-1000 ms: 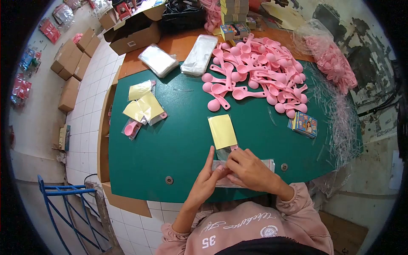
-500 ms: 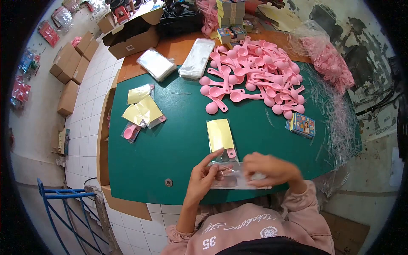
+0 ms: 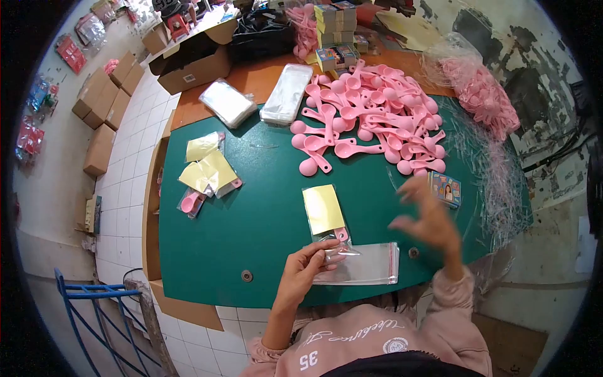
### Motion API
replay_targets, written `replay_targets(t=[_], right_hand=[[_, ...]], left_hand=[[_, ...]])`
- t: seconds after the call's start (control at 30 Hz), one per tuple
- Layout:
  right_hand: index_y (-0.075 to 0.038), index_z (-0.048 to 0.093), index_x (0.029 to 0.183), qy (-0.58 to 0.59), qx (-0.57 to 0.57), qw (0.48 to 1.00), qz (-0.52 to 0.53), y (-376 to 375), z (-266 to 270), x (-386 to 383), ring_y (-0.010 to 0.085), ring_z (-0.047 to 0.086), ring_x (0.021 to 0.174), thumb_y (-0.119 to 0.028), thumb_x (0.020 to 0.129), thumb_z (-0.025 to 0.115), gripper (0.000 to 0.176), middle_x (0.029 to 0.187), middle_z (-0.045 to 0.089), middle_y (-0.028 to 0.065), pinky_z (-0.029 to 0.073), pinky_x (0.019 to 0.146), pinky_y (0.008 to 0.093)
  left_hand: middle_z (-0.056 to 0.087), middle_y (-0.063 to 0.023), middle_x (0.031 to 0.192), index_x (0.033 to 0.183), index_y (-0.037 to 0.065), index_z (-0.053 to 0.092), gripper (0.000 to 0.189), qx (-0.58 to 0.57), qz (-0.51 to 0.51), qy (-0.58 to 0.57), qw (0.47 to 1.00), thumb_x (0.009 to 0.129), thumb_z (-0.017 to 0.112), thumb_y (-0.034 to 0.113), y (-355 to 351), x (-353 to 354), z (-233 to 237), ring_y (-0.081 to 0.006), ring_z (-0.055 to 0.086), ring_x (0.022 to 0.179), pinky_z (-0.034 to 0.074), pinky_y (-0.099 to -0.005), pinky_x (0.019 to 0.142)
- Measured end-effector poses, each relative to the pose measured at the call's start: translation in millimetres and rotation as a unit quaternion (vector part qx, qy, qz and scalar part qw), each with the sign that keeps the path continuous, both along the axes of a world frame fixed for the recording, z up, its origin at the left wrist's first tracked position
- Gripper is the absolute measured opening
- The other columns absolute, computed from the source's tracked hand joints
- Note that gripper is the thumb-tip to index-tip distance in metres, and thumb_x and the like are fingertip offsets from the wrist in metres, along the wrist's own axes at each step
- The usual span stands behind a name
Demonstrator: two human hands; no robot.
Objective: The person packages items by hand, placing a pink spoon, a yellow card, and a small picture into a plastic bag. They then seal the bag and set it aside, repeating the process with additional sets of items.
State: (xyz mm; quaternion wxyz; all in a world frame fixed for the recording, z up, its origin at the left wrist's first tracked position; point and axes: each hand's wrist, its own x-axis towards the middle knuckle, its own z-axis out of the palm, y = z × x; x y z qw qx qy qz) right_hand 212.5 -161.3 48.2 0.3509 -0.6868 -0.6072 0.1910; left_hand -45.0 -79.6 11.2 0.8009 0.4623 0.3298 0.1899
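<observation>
Near the front edge of the green table lies a long clear plastic bag (image 3: 367,264) with a reddish strip along its right end. My left hand (image 3: 303,271) pinches the left end of that bag between thumb and fingers. Just beyond it rests a packed bag with a yellow card (image 3: 325,208) and a pink handle end showing. My right hand (image 3: 432,220), blurred by motion, is raised with thumb and fingers apart and nothing visible in it. It is nearest to a small stack of printed cards (image 3: 447,190), partly covering its left side.
Pink measuring spoons (image 3: 377,116) are heaped at the back right. Two stacks of clear bags (image 3: 286,94) lie behind. Packed bags with yellow cards (image 3: 210,169) sit at the left. Bundled cards (image 3: 336,28) stand at the back beside a cardboard box (image 3: 195,66). Plastic scraps (image 3: 499,188) line the right edge.
My right hand has left the clear bag and swung up and right toward the printed cards, its fingers spreading. My left hand stays at the bag's left end, fingers now closed in a pinch.
</observation>
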Motion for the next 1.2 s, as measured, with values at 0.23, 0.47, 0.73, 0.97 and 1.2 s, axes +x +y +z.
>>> replay_targets(t=[0.23, 0.47, 0.73, 0.97, 1.2], right_hand=[[-0.005, 0.056, 0.093, 0.074, 0.021, 0.991, 0.106, 17.8, -34.6, -76.3, 0.0231, 0.050, 0.081, -0.005, 0.071, 0.067, 0.025, 0.092, 0.041, 0.0110, 0.045, 0.069, 0.0310], [-0.001, 0.057, 0.088, 0.220, -0.020, 0.970, 0.102, 11.2, -33.0, -72.6, 0.0149, 0.052, 0.077, -0.001, 0.075, 0.064, 0.015, 0.092, 0.045, 0.0075, 0.046, 0.067, 0.0265], [0.001, 0.053, 0.086, 0.370, -0.112, 0.922, 0.019, 9.3, -47.3, -84.7, 0.0102, 0.055, 0.074, -0.005, 0.082, 0.058, 0.009, 0.086, 0.053, 0.0059, 0.048, 0.066, 0.0236], [0.004, 0.049, 0.085, 0.418, -0.094, 0.897, -0.106, 11.9, -49.0, -101.3, 0.0111, 0.061, 0.066, -0.004, 0.085, 0.055, 0.010, 0.077, 0.059, 0.0089, 0.051, 0.056, 0.0225], [0.002, 0.046, 0.093, 0.414, -0.059, 0.897, -0.144, 12.3, -54.8, -107.1, 0.0108, 0.061, 0.065, 0.000, 0.084, 0.054, 0.012, 0.076, 0.059, 0.0098, 0.051, 0.054, 0.0233]], left_hand=[[0.059, -0.0181, 0.105, 0.114, -0.006, 0.050, 0.029, -0.016, -0.020, -0.011, 1.000, 0.093, 0.036, 0.008, -1.0, -16.3, 12.5, -0.0208, 0.062, 0.091, 0.052, -0.0255, 0.073], [0.058, -0.0096, 0.094, 0.102, 0.004, 0.055, 0.021, 0.333, 0.024, 0.123, 0.935, 0.081, 0.054, 0.000, -1.6, -14.5, -4.2, -0.0206, 0.061, 0.085, 0.052, -0.0270, 0.067], [0.056, -0.0070, 0.089, 0.087, 0.000, 0.057, 0.015, 0.347, 0.024, 0.185, 0.919, 0.075, 0.065, 0.004, 1.3, -10.9, -6.5, -0.0129, 0.056, 0.073, 0.047, -0.0231, 0.062], [0.059, -0.0054, 0.079, 0.086, -0.001, 0.055, 0.018, 0.283, 0.058, 0.211, 0.934, 0.077, 0.067, 0.008, 2.0, -7.1, -8.9, -0.0085, 0.057, 0.066, 0.047, -0.0210, 0.059], [0.057, -0.0038, 0.074, 0.090, -0.001, 0.050, 0.021, 0.218, 0.164, 0.169, 0.947, 0.079, 0.065, 0.008, -1.6, 2.2, -13.3, -0.0062, 0.055, 0.067, 0.045, -0.0193, 0.057]])
